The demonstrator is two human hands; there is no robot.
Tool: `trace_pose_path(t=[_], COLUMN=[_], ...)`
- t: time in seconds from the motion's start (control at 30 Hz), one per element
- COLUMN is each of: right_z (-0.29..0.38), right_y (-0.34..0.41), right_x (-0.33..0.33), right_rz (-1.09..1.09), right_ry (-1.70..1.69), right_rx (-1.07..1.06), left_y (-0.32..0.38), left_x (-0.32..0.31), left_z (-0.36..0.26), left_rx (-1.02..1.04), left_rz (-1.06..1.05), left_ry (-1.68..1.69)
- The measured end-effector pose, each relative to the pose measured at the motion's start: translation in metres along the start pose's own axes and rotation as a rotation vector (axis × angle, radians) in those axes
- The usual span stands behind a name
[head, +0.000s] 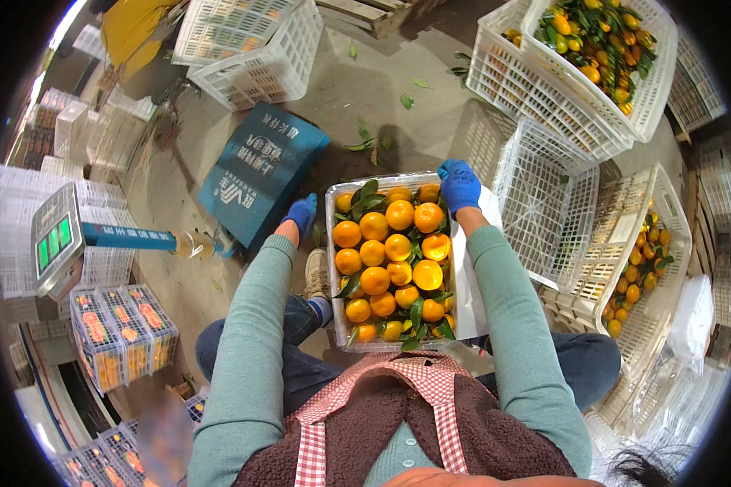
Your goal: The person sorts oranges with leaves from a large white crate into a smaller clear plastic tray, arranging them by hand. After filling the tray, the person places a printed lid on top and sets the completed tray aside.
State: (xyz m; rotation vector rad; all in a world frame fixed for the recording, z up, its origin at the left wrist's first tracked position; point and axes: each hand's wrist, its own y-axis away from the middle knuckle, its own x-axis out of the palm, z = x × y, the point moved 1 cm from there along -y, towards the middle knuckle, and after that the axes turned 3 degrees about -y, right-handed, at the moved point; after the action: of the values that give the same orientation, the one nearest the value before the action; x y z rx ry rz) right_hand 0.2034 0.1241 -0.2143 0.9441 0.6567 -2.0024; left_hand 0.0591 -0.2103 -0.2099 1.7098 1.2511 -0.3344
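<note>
In front of me lies a clear plastic box (331,268) filled with orange citrus fruit (398,247), with green leaves among them. My right hand (460,184), in a blue glove, is curled at the box's far right corner; the fingertips are partly hidden, so its hold is unclear. White paper or film (479,292) hangs along the box's right side, under my forearm. My left hand (301,214), also in a blue glove, is off the box's left side, near the blue platform of a scale (262,170), with nothing visible in it.
Right of the box stand an empty white crate (545,201) and crates of leafy fruit (661,109). The scale's display (55,240) and packed fruit boxes (125,338) are left. Another white crate (256,73) stands far left, near a person in yellow (134,36). Leaves (407,100) lie on the floor.
</note>
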Motion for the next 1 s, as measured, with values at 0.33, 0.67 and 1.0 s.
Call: trace_pose_path(t=[0.33, 0.67, 1.0], right_z=[-0.009, -0.013, -0.022], right_y=[-0.007, 0.003, 0.020], right_x=[-0.025, -0.001, -0.038], right_rz=[0.051, 0.042, 0.198], right_ry=[0.013, 0.164, -0.158], right_rx=[0.013, -0.126, 0.002], left_y=[-0.021, -0.002, -0.007], left_x=[0.017, 0.047, 0.036], left_z=[0.004, -0.003, -0.008], left_rx=[0.051, 0.256, 0.531], left_rz=[0.413, -0.239, -0.301], left_ry=[0.660, 0.624, 0.250])
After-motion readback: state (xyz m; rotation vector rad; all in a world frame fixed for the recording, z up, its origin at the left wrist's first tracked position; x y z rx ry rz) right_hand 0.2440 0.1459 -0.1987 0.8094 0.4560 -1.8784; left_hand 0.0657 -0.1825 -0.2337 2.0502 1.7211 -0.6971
